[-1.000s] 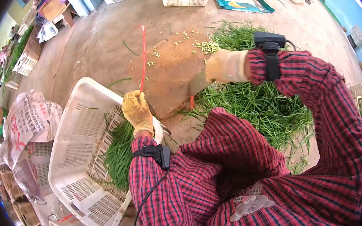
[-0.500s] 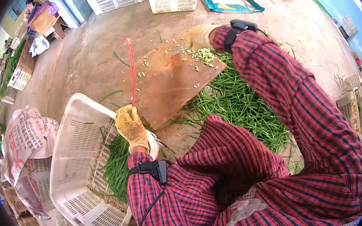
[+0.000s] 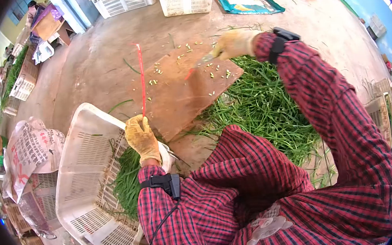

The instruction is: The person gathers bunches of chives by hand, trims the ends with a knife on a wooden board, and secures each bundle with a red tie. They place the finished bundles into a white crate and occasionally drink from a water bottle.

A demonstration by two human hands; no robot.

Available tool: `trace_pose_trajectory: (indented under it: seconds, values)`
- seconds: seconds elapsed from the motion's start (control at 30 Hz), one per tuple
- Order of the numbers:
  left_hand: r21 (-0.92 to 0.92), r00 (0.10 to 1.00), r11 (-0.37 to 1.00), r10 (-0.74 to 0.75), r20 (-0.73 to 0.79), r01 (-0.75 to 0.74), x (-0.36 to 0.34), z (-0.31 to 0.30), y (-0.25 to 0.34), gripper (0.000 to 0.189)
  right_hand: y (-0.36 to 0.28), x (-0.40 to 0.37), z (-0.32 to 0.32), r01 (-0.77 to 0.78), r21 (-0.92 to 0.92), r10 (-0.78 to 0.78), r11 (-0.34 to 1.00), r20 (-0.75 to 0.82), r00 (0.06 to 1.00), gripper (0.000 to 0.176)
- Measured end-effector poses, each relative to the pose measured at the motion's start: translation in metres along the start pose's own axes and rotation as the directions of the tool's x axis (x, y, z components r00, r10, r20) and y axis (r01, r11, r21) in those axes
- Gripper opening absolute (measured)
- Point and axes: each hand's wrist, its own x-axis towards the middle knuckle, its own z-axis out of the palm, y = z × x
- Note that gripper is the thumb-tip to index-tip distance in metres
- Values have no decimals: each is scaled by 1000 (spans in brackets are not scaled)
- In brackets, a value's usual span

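My left hand (image 3: 141, 137), in a yellowish glove, is closed on the lower end of a thin red strip (image 3: 142, 80) that stands up from it. It is beside the rim of a white plastic crate (image 3: 76, 183) with green stalks (image 3: 127, 182) inside. My right hand (image 3: 233, 44), gloved too, is closed on a knife (image 3: 204, 59), whose blade is blurred over the upper right of a brown board (image 3: 179, 95). Small cut pieces (image 3: 188, 47) lie scattered on and beyond the board. A heap of long green stalks (image 3: 271, 110) lies right of the board.
White crates (image 3: 186, 1) and a teal-edged sack (image 3: 248, 1) stand or lie at the back. A printed sack (image 3: 33, 146) rests on crates at the left. More crates (image 3: 377, 113) are at the far right. Other people are partly visible at the room's edges.
My right hand has moved right with the knife. The pile of cut pieces at the board's upper right edge is gone from there, leaving a few pieces. My left hand has hardly moved.
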Motion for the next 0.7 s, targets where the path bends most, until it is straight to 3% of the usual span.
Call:
trace_pose_trajectory:
  seconds: [0.17, 0.23, 0.3, 0.37, 0.43, 0.5, 0.53, 0.6, 0.67, 0.7]
  values:
    - [-14, 999, 999, -34, 21, 35, 1, -2, 5, 10, -19, 29, 15, 26, -46, -23, 999, 73, 997, 31]
    - [-30, 997, 997, -63, 43, 64, 0, -3, 3, 11, -8, 6, -3, 201, -122, -160, 972, 282, 946, 28]
    - [-5, 999, 1000, -22, 47, 22, 1, -2, 3, 11, 6, -29, -15, 13, -208, 77, 978, 416, 906, 25]
    - [-2, 999, 1000, -22, 49, 22, 1, -3, 7, 10, -26, -61, -44, -87, -587, 414, 805, 451, 791, 24]
    - [8, 998, 1000, -29, 52, 29, 2, -3, 7, 10, -17, -69, -46, -15, -645, 446, 764, 511, 735, 21]
    - [-6, 997, 999, -51, 59, 51, 2, -2, 5, 10, -16, -72, -49, -102, -357, 240, 929, 368, 898, 18]
    - [-5, 997, 999, -51, 58, 52, 1, -2, 5, 10, -19, -63, -43, 92, -375, 9, 922, 258, 966, 21]
    - [-10, 998, 999, -42, 40, 42, 0, -1, 4, 11, -35, -29, -20, 204, -80, -205, 976, -7, 979, 25]
    - [-6, 1000, 1000, -12, 29, 12, 1, -1, 3, 11, -69, 24, 4, 246, -68, -253, 967, -118, 960, 27]
    - [-8, 1000, 1000, 13, 16, -13, 0, -1, 3, 11, -88, 54, 14, 198, -66, -205, 978, -117, 972, 26]
